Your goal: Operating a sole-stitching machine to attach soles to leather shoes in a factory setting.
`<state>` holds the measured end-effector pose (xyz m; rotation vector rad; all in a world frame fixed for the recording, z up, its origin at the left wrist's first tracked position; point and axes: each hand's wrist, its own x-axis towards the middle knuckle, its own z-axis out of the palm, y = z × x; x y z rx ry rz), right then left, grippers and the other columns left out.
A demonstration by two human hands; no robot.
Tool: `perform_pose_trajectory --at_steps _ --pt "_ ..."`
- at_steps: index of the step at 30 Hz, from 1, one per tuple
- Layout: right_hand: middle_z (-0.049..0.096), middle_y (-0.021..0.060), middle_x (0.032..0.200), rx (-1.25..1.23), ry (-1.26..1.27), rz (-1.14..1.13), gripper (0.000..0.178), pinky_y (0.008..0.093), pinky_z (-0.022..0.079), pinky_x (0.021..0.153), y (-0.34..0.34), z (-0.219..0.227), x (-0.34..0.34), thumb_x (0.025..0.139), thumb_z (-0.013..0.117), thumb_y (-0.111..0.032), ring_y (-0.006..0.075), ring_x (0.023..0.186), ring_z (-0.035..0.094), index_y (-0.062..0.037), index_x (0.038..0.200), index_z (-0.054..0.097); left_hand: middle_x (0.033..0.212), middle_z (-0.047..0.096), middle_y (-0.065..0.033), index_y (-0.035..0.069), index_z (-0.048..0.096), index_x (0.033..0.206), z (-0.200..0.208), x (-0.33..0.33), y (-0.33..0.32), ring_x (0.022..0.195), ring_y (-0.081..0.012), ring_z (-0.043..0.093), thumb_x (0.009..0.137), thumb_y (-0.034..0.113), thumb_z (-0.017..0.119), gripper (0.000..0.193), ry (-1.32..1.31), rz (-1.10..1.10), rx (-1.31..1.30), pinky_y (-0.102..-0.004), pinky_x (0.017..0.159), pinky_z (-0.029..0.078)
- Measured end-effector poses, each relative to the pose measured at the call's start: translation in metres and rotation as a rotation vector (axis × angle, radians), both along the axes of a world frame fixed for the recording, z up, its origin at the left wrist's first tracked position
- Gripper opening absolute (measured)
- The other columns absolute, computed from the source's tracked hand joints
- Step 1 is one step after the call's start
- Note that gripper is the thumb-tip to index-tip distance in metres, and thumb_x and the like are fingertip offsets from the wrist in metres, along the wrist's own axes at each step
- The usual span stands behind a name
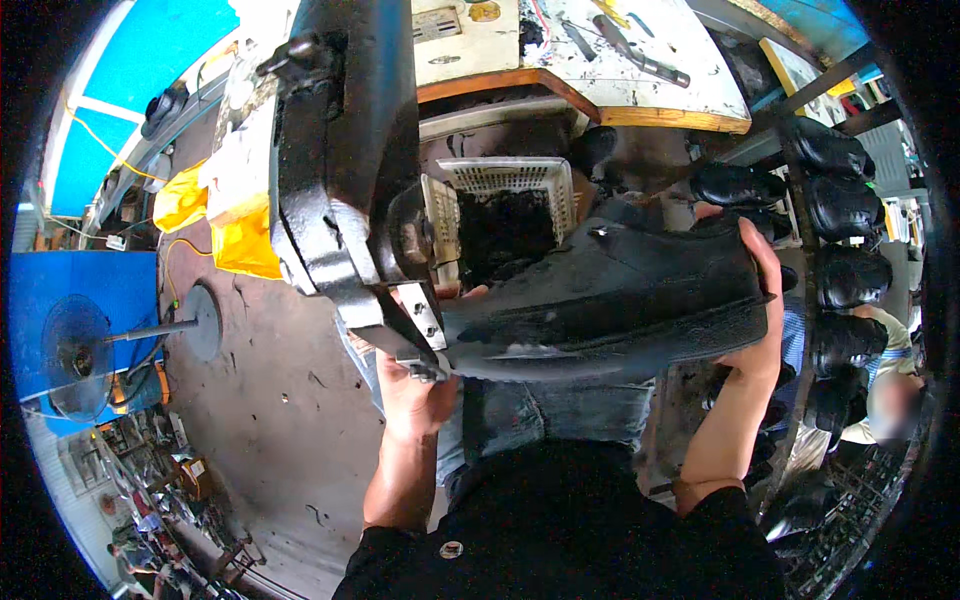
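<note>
A black shoe (610,285) lies sideways in front of me, its sole edge turned toward me. My right hand (762,300) is wrapped around its right end, thumb and fingers on opposite sides. At the left end, my left hand (415,395) grips the shoe close beneath the machine's head; part of this hand is hidden by the metal. The dark machine (340,190) reaches down from the top, and its bright metal plate (420,315) with screws meets the left end of the shoe. Exactly where the edge touches the metal is hard to see.
Behind the shoe stands a pale plastic basket (510,170) full of black scraps. Beyond is a white worktable (660,100) with tools. Black shoes (850,275) line a rack at right, with another person behind it. A standing fan (80,355) and yellow bag (245,235) are left.
</note>
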<state>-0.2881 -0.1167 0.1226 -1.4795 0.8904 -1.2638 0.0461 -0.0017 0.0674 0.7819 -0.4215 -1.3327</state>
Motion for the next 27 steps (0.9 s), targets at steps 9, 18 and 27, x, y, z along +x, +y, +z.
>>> perform_pose_trajectory --at_steps 9,18,27 --pt "0.048 0.0271 0.148 -0.154 0.230 0.127 0.106 0.0444 0.037 0.114 -0.005 0.025 0.035 0.055 0.096 -0.017 0.0327 0.135 0.050 -0.0013 0.146 0.045 0.125 0.065 -0.0088 0.012 0.049 0.141 -0.012 0.021 0.007 0.106 -0.0226 0.068 0.084 0.022 0.083 0.067 0.108 0.066 0.074 -0.0387 0.086 0.059" --pt "0.047 0.0224 0.149 -0.157 0.260 0.254 0.108 0.0451 0.030 0.119 0.000 0.023 0.101 0.049 0.099 -0.018 0.0350 0.144 0.039 0.0001 0.144 0.050 0.150 0.047 -0.0177 0.024 0.019 0.162 -0.014 0.066 0.018 0.134 -0.0307 0.050 0.088 0.027 0.078 0.094 0.012 0.245 -0.019 -0.0482 0.111 0.042" --pt "0.049 0.0140 0.151 -0.100 0.236 0.285 0.099 0.0474 0.031 0.119 0.023 0.010 0.156 0.061 0.096 -0.022 0.0376 0.146 0.036 -0.0037 0.145 0.048 0.153 0.042 -0.0217 -0.005 0.036 0.148 0.007 0.110 0.039 0.137 -0.0345 0.047 0.102 0.021 0.057 0.056 -0.859 0.628 0.055 -0.0467 0.116 0.037"
